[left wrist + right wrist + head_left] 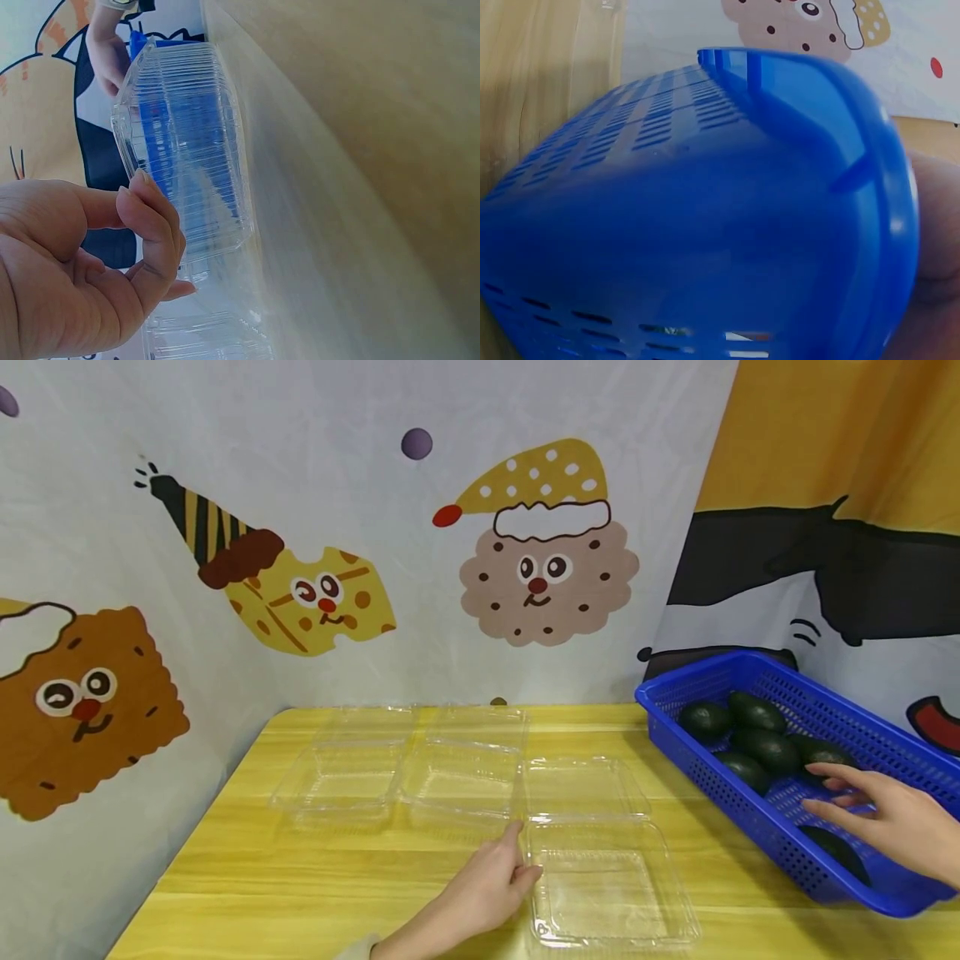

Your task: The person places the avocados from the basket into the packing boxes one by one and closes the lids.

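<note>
a blue plastic basket (pixel 757 822) stands on the right side of the table (pixel 285 893), six dark green avocados (pixel 765 752) inside: five bunched toward its far end, one apart by the near side wall. the basket is oblong, its walls pierced with small slots, its rim smooth and rounded. the right hand (pixel 885 814) hangs over the basket, fingers slightly bent and apart, grasping nothing, between the bunch and the lone fruit. three clear hinged containers, thin and glossy, stand with lids folded back: a left container (pixel 348 781) and a middle container (pixel 465 777) side by side farther off, a right container (pixel 600 893) nearer the person. ribbed walls show on the right container in the left wrist view. the left hand (pixel 487 885) touches that one's left edge near the hinge; whether it pinches the rim, i cannot tell. a strip of wood-grained tabletop runs between the right container and the basket, and a broader stretch lies left of the left forearm. a printed cloth (pixel 435 668) rises behind the table's far edge
</note>
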The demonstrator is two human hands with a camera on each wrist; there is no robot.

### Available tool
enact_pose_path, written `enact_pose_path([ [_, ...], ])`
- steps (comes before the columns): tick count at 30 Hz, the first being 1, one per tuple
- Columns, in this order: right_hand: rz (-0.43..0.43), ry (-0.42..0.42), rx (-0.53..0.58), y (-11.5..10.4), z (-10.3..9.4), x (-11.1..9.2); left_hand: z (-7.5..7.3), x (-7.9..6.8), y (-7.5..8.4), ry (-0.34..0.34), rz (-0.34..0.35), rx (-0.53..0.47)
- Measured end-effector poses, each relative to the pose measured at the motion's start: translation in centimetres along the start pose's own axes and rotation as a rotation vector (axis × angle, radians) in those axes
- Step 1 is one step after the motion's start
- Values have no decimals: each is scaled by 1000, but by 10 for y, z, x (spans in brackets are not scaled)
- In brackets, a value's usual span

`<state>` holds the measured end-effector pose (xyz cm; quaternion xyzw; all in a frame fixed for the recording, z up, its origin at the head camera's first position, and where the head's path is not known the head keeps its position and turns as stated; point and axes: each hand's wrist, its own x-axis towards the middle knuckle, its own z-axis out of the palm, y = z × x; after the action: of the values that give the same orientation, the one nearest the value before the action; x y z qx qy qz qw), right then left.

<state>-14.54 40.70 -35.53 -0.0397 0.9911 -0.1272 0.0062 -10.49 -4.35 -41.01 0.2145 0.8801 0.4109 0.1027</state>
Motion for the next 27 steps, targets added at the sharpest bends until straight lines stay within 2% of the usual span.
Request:
enact_pose_path([
  [12,51,-104,0,15,7,4,0,1,-1,-3,13,5],
  [23,13,-219,39,21,18,8,0,0,0,0,5,-3],
  [27,-11,-233,35,22,21,7,0,-1,0,3,17,-4],
])
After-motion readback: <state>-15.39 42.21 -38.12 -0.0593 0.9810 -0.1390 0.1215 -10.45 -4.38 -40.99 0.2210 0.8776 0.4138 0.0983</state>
